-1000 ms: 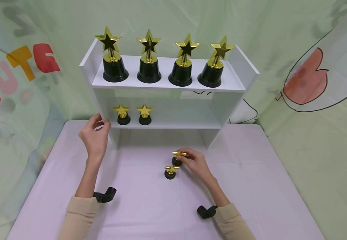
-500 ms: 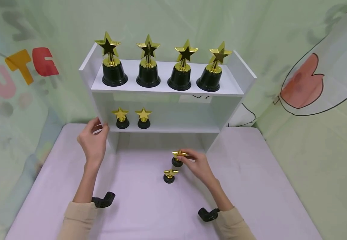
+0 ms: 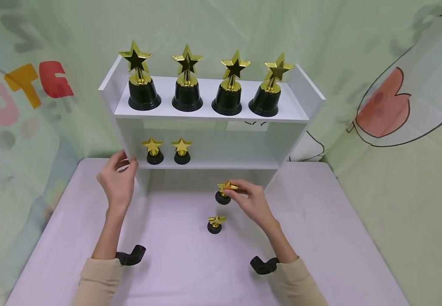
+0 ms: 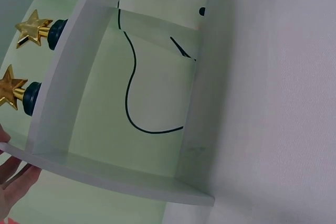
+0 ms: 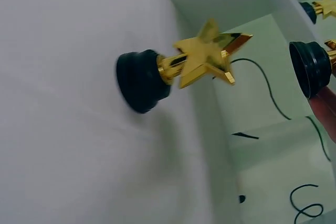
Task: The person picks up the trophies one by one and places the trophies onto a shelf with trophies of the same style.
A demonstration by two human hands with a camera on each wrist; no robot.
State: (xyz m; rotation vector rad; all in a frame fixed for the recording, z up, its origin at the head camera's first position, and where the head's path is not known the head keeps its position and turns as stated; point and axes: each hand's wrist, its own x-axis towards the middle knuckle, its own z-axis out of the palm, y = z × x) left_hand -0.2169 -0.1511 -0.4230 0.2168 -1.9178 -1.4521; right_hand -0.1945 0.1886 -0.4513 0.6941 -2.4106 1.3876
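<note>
My left hand grips the left side panel of a white two-tier shelf; in the left wrist view the fingers lie on the panel's outer side. In my right hand a small star trophy, gold with a black base, is pinched by its star. The right wrist view shows this trophy's base raised off the table. A matching small trophy stands on the table below it. Two more small trophies, a left one and a right one, stand on the lower tier.
Several larger star trophies stand in a row along the shelf's top tier. The shelf rests at the back of a table with a pale cloth. Green printed curtains hang behind and to the sides.
My right hand has lifted the pinched small trophy off the table, up toward the lower tier. The left hand stays on the side panel. The head view has tilted slightly.
</note>
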